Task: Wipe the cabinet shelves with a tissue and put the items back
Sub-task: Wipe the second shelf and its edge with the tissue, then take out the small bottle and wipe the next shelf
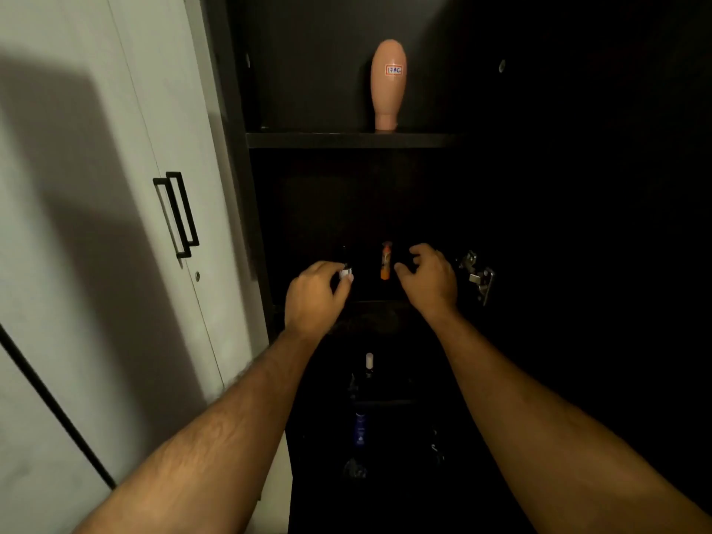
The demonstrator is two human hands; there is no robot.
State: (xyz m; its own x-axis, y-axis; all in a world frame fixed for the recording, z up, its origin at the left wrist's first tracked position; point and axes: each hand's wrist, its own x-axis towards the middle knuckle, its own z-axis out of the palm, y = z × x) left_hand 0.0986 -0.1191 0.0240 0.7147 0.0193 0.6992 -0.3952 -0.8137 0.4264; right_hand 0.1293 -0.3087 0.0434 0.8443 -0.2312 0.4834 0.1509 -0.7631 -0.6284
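- Dark cabinet [239, 109], door open; a peach bottle [388, 84] stands upside down on its cap on the top shelf [339, 140], already in place.
- Left hand [314, 298] reaches onto the middle shelf, fingertips pinched around a small white-tipped item [346, 272] (its kind is too dim to tell).
- Right hand [429, 281] hovers just beside an upright orange tube [385, 260], fingers curled and spread, grasping nothing.
- Lower shelves hold a white-capped bottle [369, 363] and a blue bottle [360, 427]; other shapes there are lost in shadow.
- No tissue is visible in either hand.
- Judged progress: with several items standing on three levels and no tissue out, the work appears to be in the putting-back stage; whether every shelf is wiped cannot be told.
- Left to do, by estimate: settling the middle shelf's items.
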